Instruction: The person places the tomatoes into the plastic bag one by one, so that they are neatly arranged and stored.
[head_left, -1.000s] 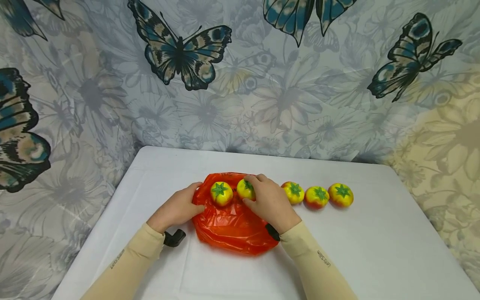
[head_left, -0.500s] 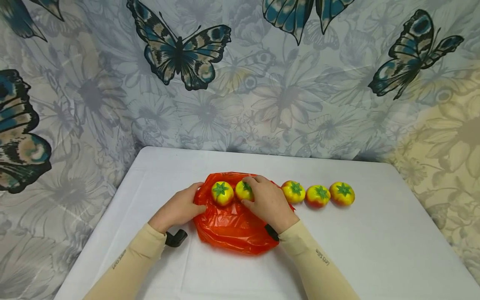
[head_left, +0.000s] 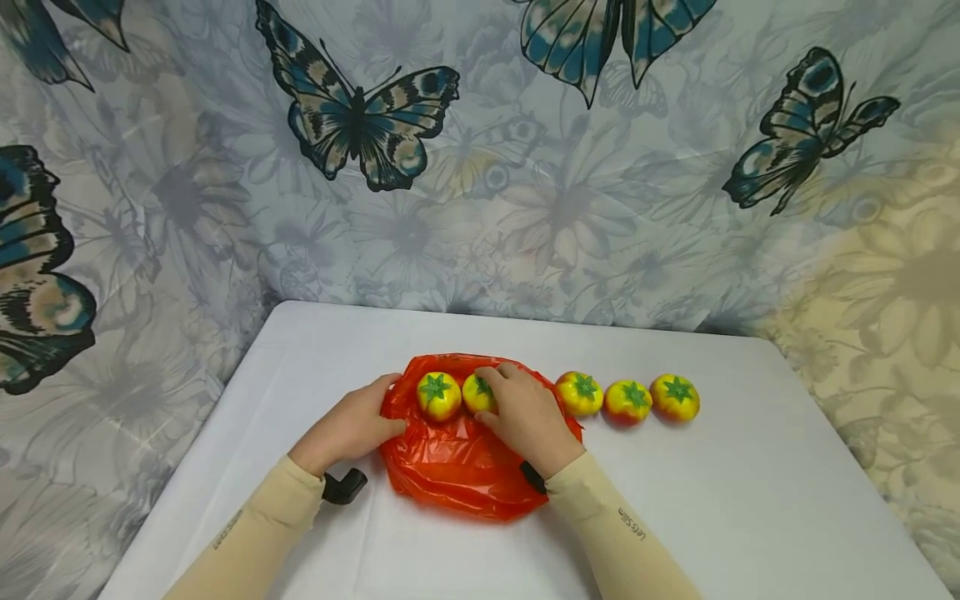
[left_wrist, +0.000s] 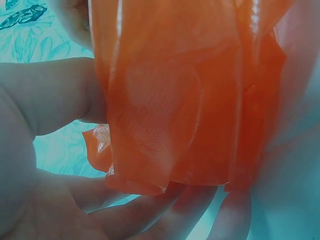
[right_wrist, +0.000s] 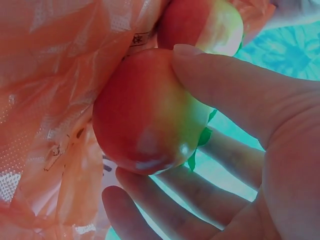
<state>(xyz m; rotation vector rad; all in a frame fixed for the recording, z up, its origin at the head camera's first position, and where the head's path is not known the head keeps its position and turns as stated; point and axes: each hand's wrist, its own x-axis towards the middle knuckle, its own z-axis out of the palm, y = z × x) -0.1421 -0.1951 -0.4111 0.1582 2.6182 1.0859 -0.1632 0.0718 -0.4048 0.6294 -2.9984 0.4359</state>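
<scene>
A red plastic bag (head_left: 465,483) lies spread on the table. My left hand (head_left: 347,429) grips its left edge, the thumb on the near side and the fingers curled along the far side; the left wrist view shows the bag (left_wrist: 160,110) between thumb and fingers. On the bag, my right hand (head_left: 531,419) holds a glossy yellow-and-red tomato (right_wrist: 145,110) with green leaves, the thumb on one side and fingers around the other. In the head view the hand partly covers this fruit. Just left of it another tomato (head_left: 438,397) rests on the bag.
To the right of the bag, a row of similar tomatoes (head_left: 580,393) stands on the white table (head_left: 750,500); the nearest is close to the bag's edge. Black wrist-camera parts (head_left: 345,487) show at the wrists. A butterfly-patterned cloth (head_left: 555,208) hangs behind the table.
The head view has tilted and shifted slightly, so the whole scene sits a little lower and further left. Both hands keep their hold, with hardly any movement relative to the bag.
</scene>
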